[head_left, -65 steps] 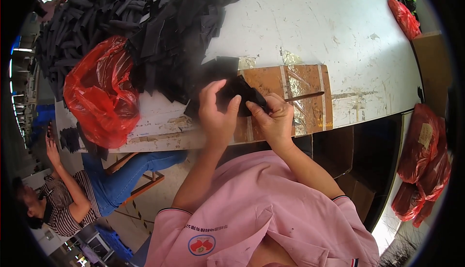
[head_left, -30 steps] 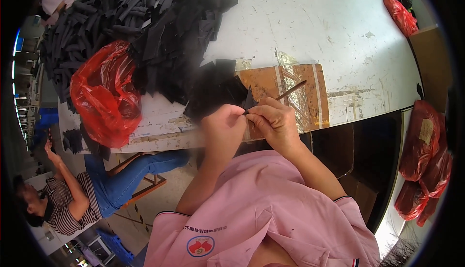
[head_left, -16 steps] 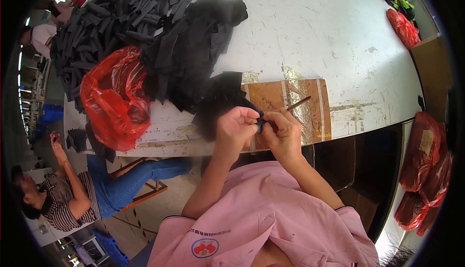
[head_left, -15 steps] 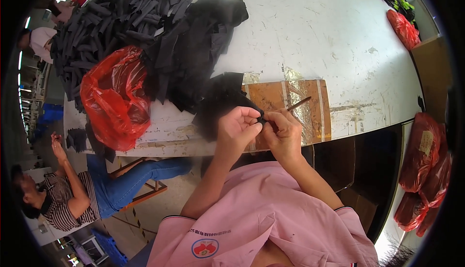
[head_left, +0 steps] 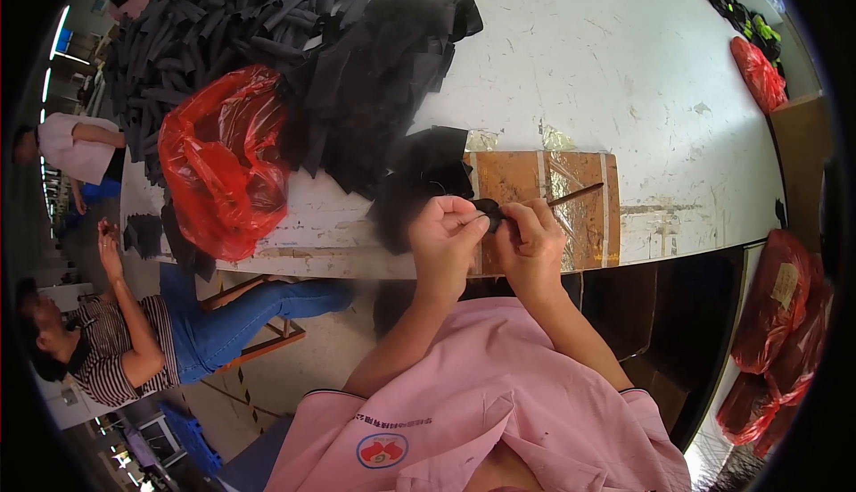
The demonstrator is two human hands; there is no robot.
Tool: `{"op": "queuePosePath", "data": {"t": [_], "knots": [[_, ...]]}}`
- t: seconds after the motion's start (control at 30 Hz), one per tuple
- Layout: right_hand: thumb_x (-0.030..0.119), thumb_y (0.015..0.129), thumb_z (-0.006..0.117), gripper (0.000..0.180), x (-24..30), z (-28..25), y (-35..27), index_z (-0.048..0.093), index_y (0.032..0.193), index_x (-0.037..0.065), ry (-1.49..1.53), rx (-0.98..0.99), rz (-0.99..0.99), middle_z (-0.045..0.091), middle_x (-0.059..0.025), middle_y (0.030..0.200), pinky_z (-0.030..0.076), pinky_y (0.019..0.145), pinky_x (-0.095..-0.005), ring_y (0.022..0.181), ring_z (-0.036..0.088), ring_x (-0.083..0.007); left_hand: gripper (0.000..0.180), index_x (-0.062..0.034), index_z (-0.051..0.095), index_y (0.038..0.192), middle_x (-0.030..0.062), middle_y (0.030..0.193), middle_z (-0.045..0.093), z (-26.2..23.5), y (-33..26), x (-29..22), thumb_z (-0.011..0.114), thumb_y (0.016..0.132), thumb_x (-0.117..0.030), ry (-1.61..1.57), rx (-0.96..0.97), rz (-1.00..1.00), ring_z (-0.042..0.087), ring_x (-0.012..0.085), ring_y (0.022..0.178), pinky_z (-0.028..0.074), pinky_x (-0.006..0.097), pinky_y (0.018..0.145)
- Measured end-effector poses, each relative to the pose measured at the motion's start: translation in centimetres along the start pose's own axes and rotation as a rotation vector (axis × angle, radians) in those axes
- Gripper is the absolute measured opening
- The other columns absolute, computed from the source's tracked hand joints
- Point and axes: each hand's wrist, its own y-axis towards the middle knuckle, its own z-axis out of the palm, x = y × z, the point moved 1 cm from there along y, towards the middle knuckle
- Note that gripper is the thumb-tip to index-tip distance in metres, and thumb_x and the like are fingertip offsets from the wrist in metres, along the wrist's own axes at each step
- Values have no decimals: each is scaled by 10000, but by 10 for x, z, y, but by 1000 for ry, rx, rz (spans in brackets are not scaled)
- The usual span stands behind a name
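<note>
Both hands, left hand and right hand, pinch one small black piece between them, working it; next needs steady fingertip grip.

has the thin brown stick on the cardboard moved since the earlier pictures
No. The thin brown stick lies at the same slant across the taped strips of the brown cardboard sheet; its shift within the frame matches the cardboard's, so the camera moved.

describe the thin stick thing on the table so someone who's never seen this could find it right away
Start at the white table and find the brown taped board at its near edge. The thin dark stick lies slanted across that board, just right of the right hand. It is the only slim, straight thing there.
</note>
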Motion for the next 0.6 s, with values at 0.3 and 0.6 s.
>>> {"op": "queuePosePath", "data": {"t": [0.3, 0.6], "knots": [[69, 776, 587, 36, -6, -9, 3, 569, 763, 41, 1222, 448, 957, 504, 6, 653, 320, 459, -186, 545, 431, -62, 209, -4, 480, 876, 29, 686, 533, -9, 4, -8, 507, 687, 80, -243, 235, -315, 405, 18, 468, 266, 163, 351], [217, 823, 563, 175, 0, -8, -1, 539, 752, 58, 1059, 499, 742, 493, 28, 643, 336, 526, -163, 568, 413, -45, 174, 19, 510, 866, 23, 654, 548, 2, -4, 5, 476, 718, 105, 142, -44, 161, 445, 21, 487, 343, 163, 403]]}}
